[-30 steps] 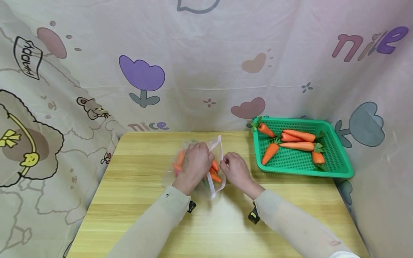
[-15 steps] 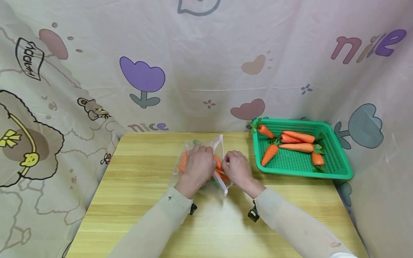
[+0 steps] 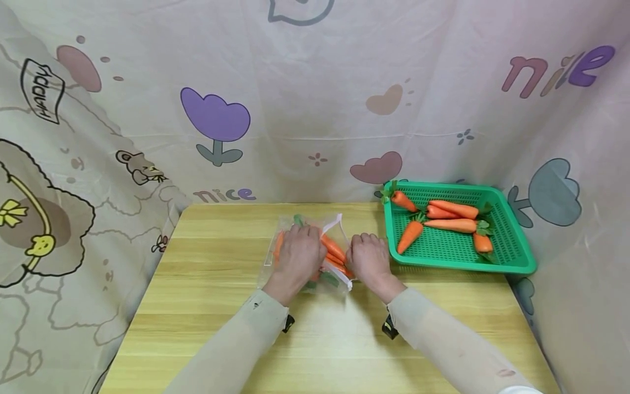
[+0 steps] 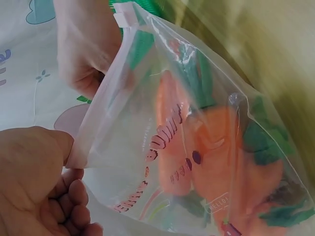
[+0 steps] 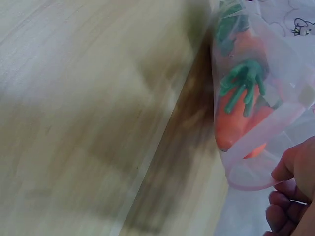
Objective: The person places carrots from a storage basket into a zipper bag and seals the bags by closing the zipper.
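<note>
A clear zip bag point(image 4: 147, 182) with pink print and a pink-white slider strip point(image 4: 106, 93) holds several orange carrots point(image 4: 211, 152) with green tops. My left hand point(image 3: 299, 254) pinches the bag's strip edge between thumb and fingers, seen close in the left wrist view. On the opposite side of the mouth, my right hand point(image 3: 369, 260) pinches the rim point(image 5: 251, 187), its other fingers curled. Between the two hands the mouth gapes, and carrots point(image 3: 333, 249) show through it in the head view. My left hand hides part of the bag's body there.
A green perforated basket point(image 3: 512, 241) with several carrots point(image 3: 450, 224) stands right of my right hand, at the back of the wooden table point(image 3: 206, 306). A printed cloth point(image 3: 305, 120) hangs behind the table and along both sides.
The bag's lower mouth corner has swung right, toward my right hand, and the carrots have shifted with it. My right hand has moved slightly right and turned knuckles-up. The basket stays put.
</note>
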A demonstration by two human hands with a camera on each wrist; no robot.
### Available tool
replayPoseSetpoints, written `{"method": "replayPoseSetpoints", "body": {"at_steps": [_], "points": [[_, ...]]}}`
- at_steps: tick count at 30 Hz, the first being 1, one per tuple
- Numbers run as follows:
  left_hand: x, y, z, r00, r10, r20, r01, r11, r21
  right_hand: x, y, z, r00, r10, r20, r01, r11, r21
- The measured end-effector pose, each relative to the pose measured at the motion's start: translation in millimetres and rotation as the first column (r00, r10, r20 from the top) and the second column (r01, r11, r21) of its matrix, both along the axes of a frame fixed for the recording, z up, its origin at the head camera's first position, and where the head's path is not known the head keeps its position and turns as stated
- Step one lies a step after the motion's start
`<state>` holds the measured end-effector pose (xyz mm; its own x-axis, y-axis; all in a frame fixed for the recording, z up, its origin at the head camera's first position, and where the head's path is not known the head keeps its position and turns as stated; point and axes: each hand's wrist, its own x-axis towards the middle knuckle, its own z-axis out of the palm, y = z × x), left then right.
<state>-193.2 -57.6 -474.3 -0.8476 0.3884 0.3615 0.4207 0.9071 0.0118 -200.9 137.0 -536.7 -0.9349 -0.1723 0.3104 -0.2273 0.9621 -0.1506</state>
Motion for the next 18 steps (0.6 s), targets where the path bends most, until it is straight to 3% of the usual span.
{"method": "replayPoseSetpoints", "body": {"at_steps": [6,9,13,18], "points": [[1.1,0.9,0.7,0.997,0.025,0.073,-0.028,0.998,0.047,2.0,5,3.0,0.998,0.049,-0.038,-0.049,0.999,0.003],[0.5,0.8,0.6,0.995,0.030,0.090,-0.035,0.997,0.062,2.7,16,11.6,0.987,0.117,-0.113,-0.114,0.993,0.036],[-0.1,0.2,0.8,0.992,0.028,0.121,-0.037,0.997,0.072,-0.8,39,24.5,0.936,0.221,-0.273,-0.196,0.974,0.115],[0.3,-1.1,0.4,0.989,0.019,0.147,-0.033,0.995,0.091,-7.8,75,39.2,0.881,0.293,-0.373,-0.236,0.953,0.192]]}}
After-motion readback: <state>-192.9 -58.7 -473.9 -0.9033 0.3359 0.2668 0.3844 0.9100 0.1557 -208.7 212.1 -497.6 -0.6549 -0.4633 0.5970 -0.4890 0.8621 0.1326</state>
